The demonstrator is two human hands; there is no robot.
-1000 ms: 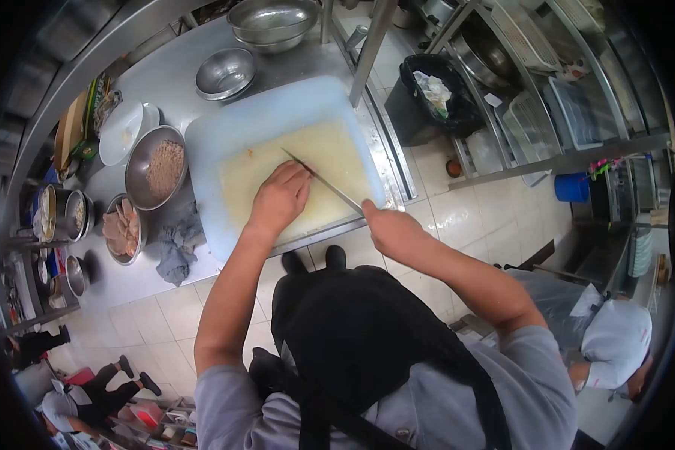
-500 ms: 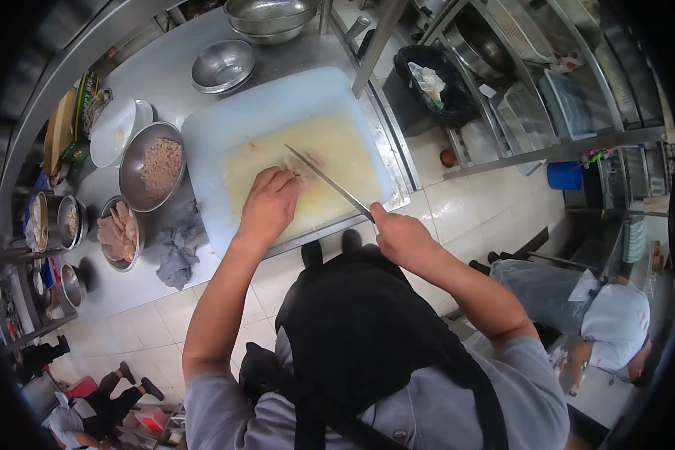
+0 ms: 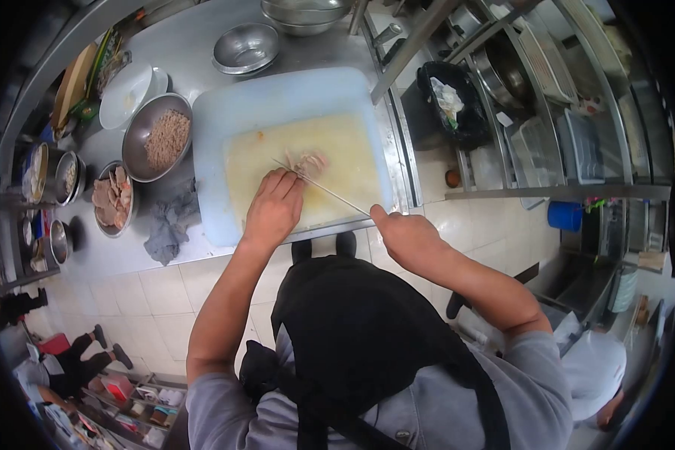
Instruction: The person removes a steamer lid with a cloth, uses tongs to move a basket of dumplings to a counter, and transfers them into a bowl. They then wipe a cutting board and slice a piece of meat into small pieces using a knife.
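My right hand [image 3: 406, 234] is wrapped round the handle of a long knife [image 3: 336, 196], whose blade reaches left to the fingertips of my left hand [image 3: 275, 206]. The left fingers are curled and pressed down on the board beside the blade; whatever lies under them is mostly hidden. Pale pinkish meat pieces [image 3: 310, 162] lie just beyond the blade. Under all this is a white cutting board [image 3: 210, 142] with a yellowish, wet-looking middle.
Left of the board are a bowl of minced meat [image 3: 166, 141], a bowl of meat slabs [image 3: 112, 199] and a grey cloth [image 3: 171, 225]. Metal bowls [image 3: 246, 49] stand behind. A bin [image 3: 450, 105] and shelves are at right. Two other people are at the lower edges.
The blade has come down from a raised, tilted position beside my left fingers. More cut meat shows beyond it. The whole view has shifted slightly.
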